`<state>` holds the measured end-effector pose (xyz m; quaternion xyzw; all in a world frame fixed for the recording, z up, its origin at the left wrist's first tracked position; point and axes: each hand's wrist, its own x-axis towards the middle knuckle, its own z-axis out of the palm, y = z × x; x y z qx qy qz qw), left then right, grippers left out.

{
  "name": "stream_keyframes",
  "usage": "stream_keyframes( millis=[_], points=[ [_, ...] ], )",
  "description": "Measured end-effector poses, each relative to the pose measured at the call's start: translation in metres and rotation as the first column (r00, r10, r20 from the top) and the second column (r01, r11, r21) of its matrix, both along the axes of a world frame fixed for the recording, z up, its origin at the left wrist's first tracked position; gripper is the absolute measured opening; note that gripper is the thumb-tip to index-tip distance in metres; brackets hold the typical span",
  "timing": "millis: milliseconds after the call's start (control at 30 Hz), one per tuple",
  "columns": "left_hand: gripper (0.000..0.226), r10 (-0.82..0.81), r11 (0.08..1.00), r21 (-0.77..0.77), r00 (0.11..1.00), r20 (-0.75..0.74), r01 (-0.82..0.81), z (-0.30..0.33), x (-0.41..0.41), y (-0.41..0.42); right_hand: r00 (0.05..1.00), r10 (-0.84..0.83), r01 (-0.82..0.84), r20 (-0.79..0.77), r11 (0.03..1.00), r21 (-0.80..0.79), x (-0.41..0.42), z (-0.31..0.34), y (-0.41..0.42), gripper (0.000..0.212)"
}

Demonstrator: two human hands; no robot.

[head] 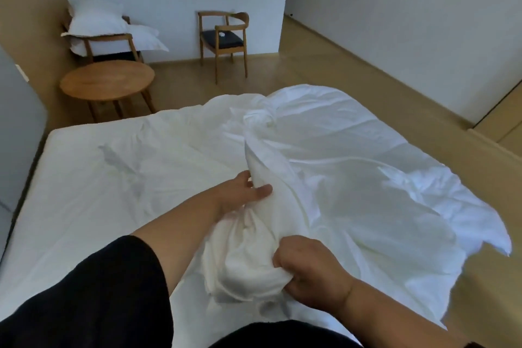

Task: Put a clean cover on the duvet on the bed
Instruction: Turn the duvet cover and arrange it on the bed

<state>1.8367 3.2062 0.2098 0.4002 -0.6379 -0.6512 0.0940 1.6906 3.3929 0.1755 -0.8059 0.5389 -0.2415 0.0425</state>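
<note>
The person stands at the near edge of the bed (84,178), both bare forearms reaching out over the white sheet. A rumpled white duvet cover (353,178) is heaped across the right half of the mattress, its far part bunched into a twisted knot near the foot and its right side spilling over the bed's edge above the wooden floor (367,70). From that heap a gathered ridge of the cloth runs back toward the person and ends in a wad held between the two hands.

The left hand (243,195) is farther out, curled around the ridge from the left side, thumb laid across the fabric on top. The right hand (310,268) is nearer the body and lower, its fingers closed tight on the bunched end of the cloth, knuckles up. The wad of fabric sits between them, touching both, lifted a little off the sheet. I cannot tell cover from duvet in that pile; it is all one white.

The left half of the bed shows bare sheet with a faint grey mark on it. Beyond the bed, a round wooden table (107,82) stands near a chair stacked with white pillows (99,25), and a second wooden chair (223,37) with a dark seat stands against the wall
</note>
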Motion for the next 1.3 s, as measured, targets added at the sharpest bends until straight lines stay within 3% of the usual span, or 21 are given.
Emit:
stream_keyframes(
  millis=[67, 167, 233, 333, 433, 500, 600, 667, 700, 767, 867, 933, 1000, 1067, 1133, 1200, 1300],
  points=[
    [0.113, 0.077, 0.970, 0.241, 0.987, -0.142, -0.041, -0.011, -0.006, -0.006, 0.999, 0.046, -0.046, 0.004, 0.999, 0.004, 0.013, 0.005, 0.005, 0.036],
    [0.094, -0.132, 0.921, 0.337, 0.971, -0.200, 0.195, -0.011, -0.017, -0.004, 0.999, 0.032, -0.032, -0.004, 0.998, 0.055, 0.020, 0.009, 0.008, 0.024],
    [0.069, -0.308, 0.917, 0.229, 0.945, -0.111, 0.326, -0.003, -0.029, 0.005, 1.000, 0.007, -0.005, -0.020, 0.995, 0.101, 0.021, 0.008, 0.010, 0.026],
    [0.035, -0.342, 0.936, -0.072, 0.939, 0.037, 0.344, 0.014, -0.045, 0.018, 0.997, -0.041, 0.051, -0.066, 0.986, 0.158, 0.019, 0.007, 0.013, 0.028],
    [0.034, -0.278, 0.904, -0.327, 0.960, 0.036, 0.274, 0.036, -0.053, 0.024, 0.991, -0.133, 0.127, 0.026, 0.979, 0.161, 0.009, 0.017, 0.012, 0.023],
    [0.035, -0.188, 0.915, -0.377, 0.979, -0.084, 0.144, 0.057, -0.057, 0.024, 0.965, -0.221, 0.215, 0.138, 0.975, 0.062, -0.003, 0.026, 0.011, 0.022],
    [0.026, -0.054, 0.945, -0.324, 0.962, -0.267, -0.037, 0.095, -0.063, 0.018, 0.805, -0.477, 0.554, 0.353, 0.816, -0.161, -0.035, 0.048, 0.001, 0.035],
    [0.030, -0.032, 0.928, -0.363, 0.952, -0.305, -0.084, 0.117, -0.066, 0.014, 0.633, -0.644, 0.735, 0.430, 0.675, -0.070, -0.058, 0.073, -0.013, 0.057],
    [0.032, -0.020, 0.916, -0.386, 0.949, -0.314, -0.108, 0.125, -0.068, 0.013, 0.567, -0.696, 0.747, 0.441, 0.660, 0.081, -0.068, 0.085, -0.020, 0.071],
    [0.034, 0.033, 0.904, -0.394, 0.944, -0.328, -0.168, 0.143, -0.071, 0.013, 0.536, -0.676, 0.637, 0.506, 0.717, 0.283, -0.083, 0.106, -0.031, 0.083],
    [0.036, 0.093, 0.901, -0.377, 0.945, -0.312, -0.214, 0.161, -0.079, 0.013, 0.542, -0.518, 0.387, 0.662, 0.853, 0.351, -0.096, 0.120, -0.045, 0.063],
    [0.040, 0.102, 0.874, -0.442, 0.966, -0.236, -0.200, 0.167, -0.088, 0.014, 0.578, -0.487, 0.334, 0.655, 0.873, 0.355, -0.097, 0.122, -0.053, 0.037],
    [0.044, 0.113, 0.826, -0.540, 0.986, -0.119, -0.160, 0.169, -0.095, 0.014, 0.517, -0.491, 0.414, 0.701, 0.860, 0.298, -0.096, 0.129, -0.060, 0.010],
    [0.056, 0.133, 0.772, -0.622, 0.990, -0.038, -0.127, 0.169, -0.097, 0.008, 0.431, -0.488, 0.509, 0.759, 0.826, 0.242, -0.101, 0.134, -0.062, 0.030],
    [0.080, 0.165, 0.690, -0.724, 0.976, 0.140, -0.013, 0.173, -0.091, 0.002, 0.362, -0.476, 0.553, 0.802, 0.802, 0.226, -0.113, 0.138, -0.065, 0.029],
    [0.101, 0.190, 0.681, -0.708, 0.889, 0.417, 0.187, 0.177, -0.079, 0.004, 0.326, -0.476, 0.569, 0.817, 0.789, 0.233, -0.126, 0.145, -0.069, 0.027],
    [0.111, 0.031, 0.625, -0.513, 0.638, 0.769, 0.588, 0.175, -0.067, 0.017, 0.313, -0.473, 0.547, 0.824, 0.799, 0.251, -0.139, 0.153, -0.079, 0.030]
  ],
)
